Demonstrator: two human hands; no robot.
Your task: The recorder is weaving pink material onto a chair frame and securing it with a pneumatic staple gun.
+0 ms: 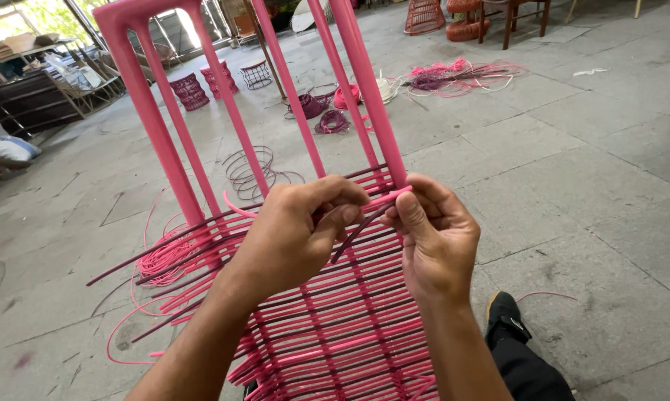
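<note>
A pink metal frame (151,111) with several upright bars stands tilted in front of me, its lower part woven with pink and dark maroon cord (350,327). My left hand (294,234) pinches a strand at the top row of the weave, between the middle bars. My right hand (435,234) grips a pink strand (394,196) right beside the rightmost bar (376,104). Loose cord ends stick out to the left of the frame.
A loose coil of pink cord (168,256) lies on the concrete floor at the left. Wire rings (247,171), small woven baskets (190,90) and cord bundles (453,74) lie farther back. My black shoe (507,315) is at the lower right.
</note>
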